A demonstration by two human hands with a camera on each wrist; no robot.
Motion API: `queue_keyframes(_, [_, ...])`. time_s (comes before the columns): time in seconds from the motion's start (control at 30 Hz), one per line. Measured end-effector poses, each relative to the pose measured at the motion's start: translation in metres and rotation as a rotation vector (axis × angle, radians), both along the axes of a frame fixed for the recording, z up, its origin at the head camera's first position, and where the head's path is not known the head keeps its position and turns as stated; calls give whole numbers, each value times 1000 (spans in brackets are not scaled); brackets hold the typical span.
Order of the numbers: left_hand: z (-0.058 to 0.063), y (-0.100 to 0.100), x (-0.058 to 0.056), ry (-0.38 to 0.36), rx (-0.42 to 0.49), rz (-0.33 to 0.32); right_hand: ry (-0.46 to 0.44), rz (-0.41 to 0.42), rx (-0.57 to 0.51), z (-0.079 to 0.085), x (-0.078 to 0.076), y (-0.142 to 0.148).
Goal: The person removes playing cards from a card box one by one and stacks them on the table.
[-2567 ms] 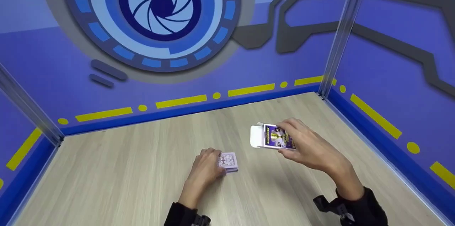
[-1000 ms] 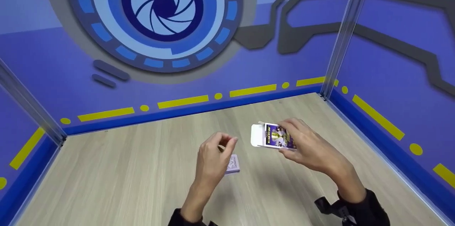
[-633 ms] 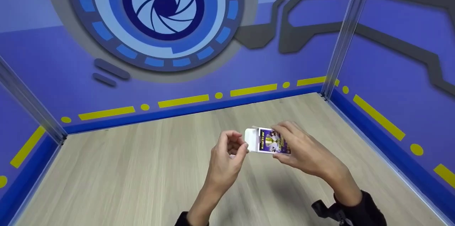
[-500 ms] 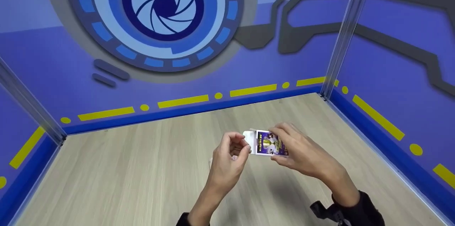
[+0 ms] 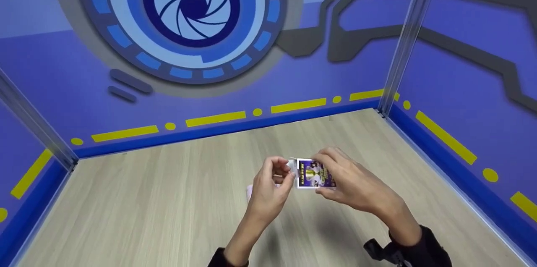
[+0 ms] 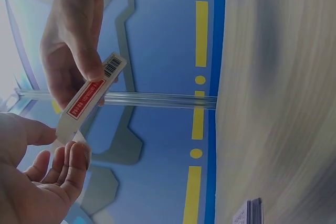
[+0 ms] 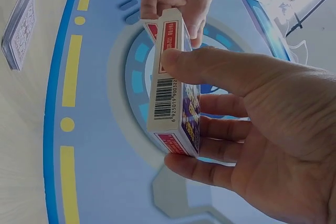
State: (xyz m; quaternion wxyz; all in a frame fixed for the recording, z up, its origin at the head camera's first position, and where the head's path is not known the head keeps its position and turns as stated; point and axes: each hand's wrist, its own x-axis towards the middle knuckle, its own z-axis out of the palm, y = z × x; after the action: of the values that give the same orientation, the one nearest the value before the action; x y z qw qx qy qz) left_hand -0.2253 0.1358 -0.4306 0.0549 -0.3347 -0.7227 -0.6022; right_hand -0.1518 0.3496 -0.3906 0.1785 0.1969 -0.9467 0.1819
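My right hand grips a purple-and-white playing card box, raised above the table, thumb on one narrow side and fingers on the other. Its barcode side faces the right wrist camera. The box's end flap stands out toward my left hand, whose curled fingers and thumb pinch it at the open end. Whether anything is inside the box is hidden. Below the left hand lies a deck of cards, mostly covered by that hand in the head view; the right wrist view shows the stacked deck on the table.
The light wood table is bounded by a blue-purple printed back wall and a right wall. Clear corner posts join the panels. A dark wrist mount sits on the right wrist.
My left hand has let go of the deck, risen and moved right to the flap. My right hand has brought the box left and slightly down, so the two hands now meet.
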Motion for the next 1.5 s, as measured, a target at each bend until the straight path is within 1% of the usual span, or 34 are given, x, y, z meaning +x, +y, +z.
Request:
queue_keyframes(0.17, [-1,0,-1,-60,-7,-17,4,9,14,1,0,-2])
queue_keyframes(0.3, [-2,1,-2,-107,-16,-30,28,27,25,0,-1,-2])
queue_keyframes(0.43, [-3,1,-3,-124,-21,-52,49,41,28,-2,-1,-2])
queue_keyframes(0.57, [-3,-1,-5,-154,-29,-66,51,49,32,-3,-1,-2])
queue_keyframes(0.73, [-4,-1,-5,-182,-31,-65,55,53,37,-4,-3,-1])
queue_keyframes(0.93, [-4,0,-5,-234,0,-63,38,46,32,-6,-4,0])
queue_keyframes(1.07, [-3,-2,-5,-251,8,-41,9,35,33,-6,-5,0])
queue_keyframes(1.2, [0,-3,-3,-246,5,14,-13,18,32,-6,-5,1])
queue_keyframes(1.3, [1,-5,-3,-239,6,52,-12,7,35,-6,-5,2])
queue_keyframes(1.4, [2,-6,-3,-228,5,67,-10,4,38,-7,-6,3])
queue_keyframes(1.5, [4,-7,-4,-198,-6,73,-17,1,33,-7,-7,5])
